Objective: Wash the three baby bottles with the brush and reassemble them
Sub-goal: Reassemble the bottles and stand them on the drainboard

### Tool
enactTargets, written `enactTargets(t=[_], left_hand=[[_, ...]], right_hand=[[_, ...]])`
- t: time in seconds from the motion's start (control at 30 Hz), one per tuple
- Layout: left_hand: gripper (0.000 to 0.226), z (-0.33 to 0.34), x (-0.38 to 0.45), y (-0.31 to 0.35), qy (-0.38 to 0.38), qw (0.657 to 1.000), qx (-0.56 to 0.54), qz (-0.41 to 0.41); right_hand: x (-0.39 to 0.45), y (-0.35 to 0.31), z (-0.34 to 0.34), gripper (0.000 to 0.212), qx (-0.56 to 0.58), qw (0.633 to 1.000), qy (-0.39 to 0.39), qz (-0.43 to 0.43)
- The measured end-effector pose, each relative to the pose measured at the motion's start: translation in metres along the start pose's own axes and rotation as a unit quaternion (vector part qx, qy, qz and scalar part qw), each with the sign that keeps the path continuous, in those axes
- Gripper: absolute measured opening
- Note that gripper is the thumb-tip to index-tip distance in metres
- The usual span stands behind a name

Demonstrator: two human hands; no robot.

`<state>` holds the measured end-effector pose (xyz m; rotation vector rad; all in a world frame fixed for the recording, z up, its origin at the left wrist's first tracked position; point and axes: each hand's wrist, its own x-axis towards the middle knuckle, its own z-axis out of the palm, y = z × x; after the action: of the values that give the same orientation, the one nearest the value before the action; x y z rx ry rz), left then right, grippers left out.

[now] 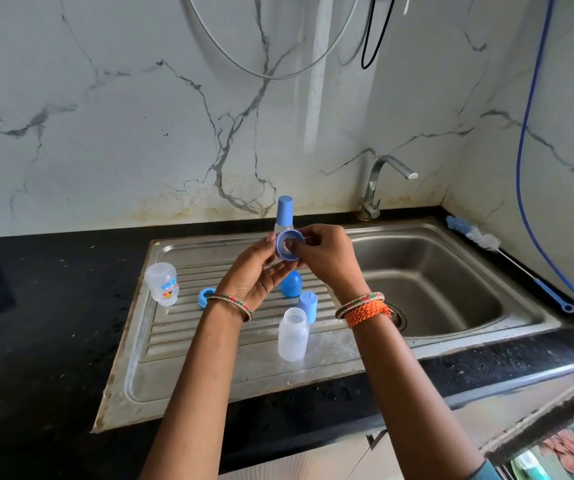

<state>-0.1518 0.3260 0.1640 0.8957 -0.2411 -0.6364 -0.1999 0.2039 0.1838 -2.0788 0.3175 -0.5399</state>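
Overhead, a blue ring (pixel 289 244) is pinched between both hands, left (pixel 261 271) and right (pixel 327 258), fingers curled, above the drainboard (pixel 209 368).

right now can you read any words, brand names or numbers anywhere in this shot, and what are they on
No text can be read in this view.
Left bottle: a printed blue and orange design, too small and blurred to tell words from pictures.
Frosted bottle: no marking visible.
Blue ring gripped by the left hand and right hand: no lettering visible.
Blue caps, faucet, brush: no print visible.
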Motion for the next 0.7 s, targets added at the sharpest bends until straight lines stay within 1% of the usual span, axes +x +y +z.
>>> enactTargets(t=[0.07,0.13,0.17,0.23,0.3,0.37,0.5,0.57,0.63,0.7], left_hand=[[0.016,0.008,0.0,0.002,0.028,0.997,0.059,0.04],[0.005,0.013,0.0,0.003,0.078,0.988,0.101,0.088],[0.003,0.015,-0.001,0.003,0.104,0.982,0.113,0.106],[0.005,0.015,-0.001,0.005,0.141,0.972,0.131,0.132],[0.009,0.011,-0.001,0.007,0.159,0.965,0.141,0.152],[0.01,0.01,-0.002,0.01,0.169,0.961,0.145,0.165],[0.012,0.014,-0.004,0.012,0.165,0.953,0.178,0.181],[0.012,0.015,-0.004,0.014,0.18,0.943,0.206,0.192],[0.014,0.012,-0.003,0.014,0.2,0.935,0.222,0.192],[0.012,0.01,-0.002,0.012,0.222,0.922,0.244,0.205]], right_hand=[[0.001,-0.002,0.002,0.012,0.038,0.999,0.027,0.018],[0.002,-0.004,0.004,0.012,0.061,0.998,0.022,0.027],[0.003,-0.006,0.004,0.012,0.078,0.996,0.007,0.031],[0.003,-0.01,0.002,0.012,0.132,0.989,-0.049,0.037],[0.001,-0.015,-0.002,0.016,0.176,0.977,-0.109,0.047],[0.0,-0.02,-0.004,0.019,0.201,0.97,-0.128,0.055],[0.001,-0.026,0.001,0.011,0.254,0.96,-0.074,0.09],[0.002,-0.026,0.001,0.014,0.278,0.952,-0.077,0.103],[0.002,-0.026,0.004,0.012,0.276,0.952,-0.076,0.104],[0.003,-0.025,0.01,0.01,0.248,0.962,-0.05,0.102]])
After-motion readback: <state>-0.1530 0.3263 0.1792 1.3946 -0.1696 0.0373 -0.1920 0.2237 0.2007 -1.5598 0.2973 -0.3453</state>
